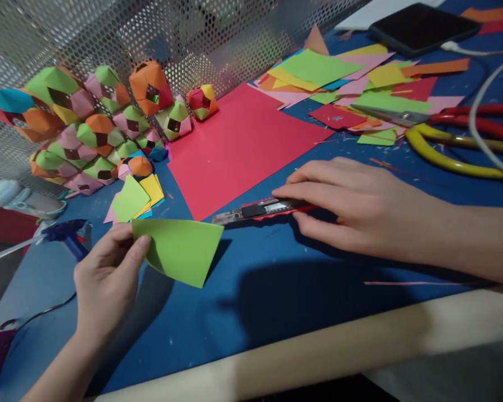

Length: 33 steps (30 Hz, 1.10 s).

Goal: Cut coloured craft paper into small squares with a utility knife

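"What is the left hand (104, 279) doing, lower left?"

"Pinching a green paper (184, 248) by its left end, thumb on top."

"How does the paper look?"

"Plain, bright, four-sided and gently curved, left of centre, with a shadow beside its right edge."

"And the knife (257, 210)?"

"Mid-frame, red and black, its silvery front end pointing left, near the paper's right corner. The right hand (356, 209) has fingers and thumb about its back end; whether they clasp it, I can't tell."

"Any room?"

"A glue gun (67, 233) stands just beyond the left hand. The red sheet (243, 145) bounds the knife above, scissors (411, 117) lie upper right. Below, blue tabletop (193, 329) runs to the pale front edge (302, 343), slanting along the bottom."
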### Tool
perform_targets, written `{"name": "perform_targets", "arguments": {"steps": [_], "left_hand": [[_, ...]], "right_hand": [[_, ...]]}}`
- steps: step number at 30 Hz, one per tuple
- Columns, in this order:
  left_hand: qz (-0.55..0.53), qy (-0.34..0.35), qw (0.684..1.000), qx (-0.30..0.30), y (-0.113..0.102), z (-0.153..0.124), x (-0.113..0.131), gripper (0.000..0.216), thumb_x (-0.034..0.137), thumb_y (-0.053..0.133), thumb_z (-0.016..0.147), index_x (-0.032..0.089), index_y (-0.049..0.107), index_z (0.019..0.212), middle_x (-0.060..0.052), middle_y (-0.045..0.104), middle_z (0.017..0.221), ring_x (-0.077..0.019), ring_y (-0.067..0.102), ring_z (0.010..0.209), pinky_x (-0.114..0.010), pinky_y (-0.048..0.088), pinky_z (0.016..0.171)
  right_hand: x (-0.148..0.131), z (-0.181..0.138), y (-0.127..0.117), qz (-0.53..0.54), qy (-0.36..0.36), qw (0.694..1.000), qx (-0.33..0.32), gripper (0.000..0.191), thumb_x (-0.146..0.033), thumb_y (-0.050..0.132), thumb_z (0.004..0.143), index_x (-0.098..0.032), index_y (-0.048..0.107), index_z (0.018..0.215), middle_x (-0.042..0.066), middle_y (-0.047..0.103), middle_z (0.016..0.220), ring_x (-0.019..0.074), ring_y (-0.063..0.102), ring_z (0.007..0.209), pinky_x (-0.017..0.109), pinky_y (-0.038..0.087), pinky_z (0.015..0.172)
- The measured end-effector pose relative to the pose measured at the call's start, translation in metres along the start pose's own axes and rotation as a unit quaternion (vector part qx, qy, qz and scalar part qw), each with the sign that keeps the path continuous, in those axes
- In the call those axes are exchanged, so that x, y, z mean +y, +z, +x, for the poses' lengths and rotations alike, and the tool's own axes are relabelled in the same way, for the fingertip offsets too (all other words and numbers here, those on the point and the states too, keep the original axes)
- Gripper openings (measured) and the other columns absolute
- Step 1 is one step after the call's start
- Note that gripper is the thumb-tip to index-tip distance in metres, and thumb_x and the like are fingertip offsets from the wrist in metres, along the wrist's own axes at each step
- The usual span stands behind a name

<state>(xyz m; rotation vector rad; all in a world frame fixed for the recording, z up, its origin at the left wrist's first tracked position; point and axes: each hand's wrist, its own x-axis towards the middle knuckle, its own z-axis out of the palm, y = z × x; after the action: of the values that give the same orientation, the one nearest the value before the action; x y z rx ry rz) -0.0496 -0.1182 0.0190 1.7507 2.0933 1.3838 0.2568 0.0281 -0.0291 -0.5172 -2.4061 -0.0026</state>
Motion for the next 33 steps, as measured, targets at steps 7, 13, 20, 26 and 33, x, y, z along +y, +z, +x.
{"name": "perform_targets", "arguments": {"steps": [7,13,20,26,33], "left_hand": [[0.019,-0.044,0.998,-0.042,0.012,0.007,-0.001,0.037,0.035,0.069,0.083,0.023,0.066,0.117,-0.003,0.071,0.106,-0.0180,0.067,0.094,-0.030,0.057,0.083],[0.049,-0.023,0.996,-0.067,0.019,0.005,-0.003,0.045,0.031,0.065,0.083,0.019,0.061,0.126,-0.007,0.067,0.117,-0.0206,0.064,0.109,-0.035,0.052,0.095],[0.060,-0.001,0.994,-0.088,0.019,0.004,-0.010,0.039,0.029,0.062,0.085,0.021,0.061,0.123,-0.006,0.065,0.106,-0.0192,0.063,0.100,-0.032,0.051,0.088],[0.060,0.022,0.993,-0.099,0.019,0.003,-0.011,0.032,0.027,0.059,0.087,0.022,0.062,0.118,-0.005,0.062,0.102,-0.0171,0.060,0.093,-0.029,0.048,0.082],[0.084,0.062,0.990,-0.094,0.019,0.001,-0.008,0.031,0.022,0.056,0.088,0.021,0.060,0.119,-0.003,0.059,0.095,-0.0149,0.058,0.087,-0.028,0.047,0.078]], "right_hand": [[0.000,0.000,0.002,0.002,0.035,0.999,-0.018,0.026,-0.022,0.046,0.091,-0.015,0.065,0.107,0.011,0.066,0.098,0.0240,0.060,0.082,0.039,0.047,0.074],[0.001,-0.002,0.004,-0.006,0.030,0.999,-0.028,0.027,-0.022,0.045,0.091,-0.014,0.066,0.106,0.012,0.065,0.096,0.0244,0.060,0.080,0.039,0.046,0.072],[0.002,-0.003,0.007,-0.003,0.016,1.000,-0.020,0.027,-0.022,0.045,0.092,-0.013,0.065,0.108,0.012,0.065,0.096,0.0237,0.059,0.080,0.038,0.046,0.072],[0.002,-0.003,0.008,-0.004,0.011,1.000,-0.015,0.026,-0.021,0.045,0.092,-0.012,0.065,0.107,0.012,0.065,0.095,0.0238,0.062,0.081,0.038,0.046,0.073],[0.002,-0.004,0.012,-0.002,0.024,0.999,-0.029,0.029,-0.024,0.044,0.093,-0.014,0.064,0.110,0.012,0.065,0.097,0.0245,0.062,0.081,0.040,0.047,0.071]]}}
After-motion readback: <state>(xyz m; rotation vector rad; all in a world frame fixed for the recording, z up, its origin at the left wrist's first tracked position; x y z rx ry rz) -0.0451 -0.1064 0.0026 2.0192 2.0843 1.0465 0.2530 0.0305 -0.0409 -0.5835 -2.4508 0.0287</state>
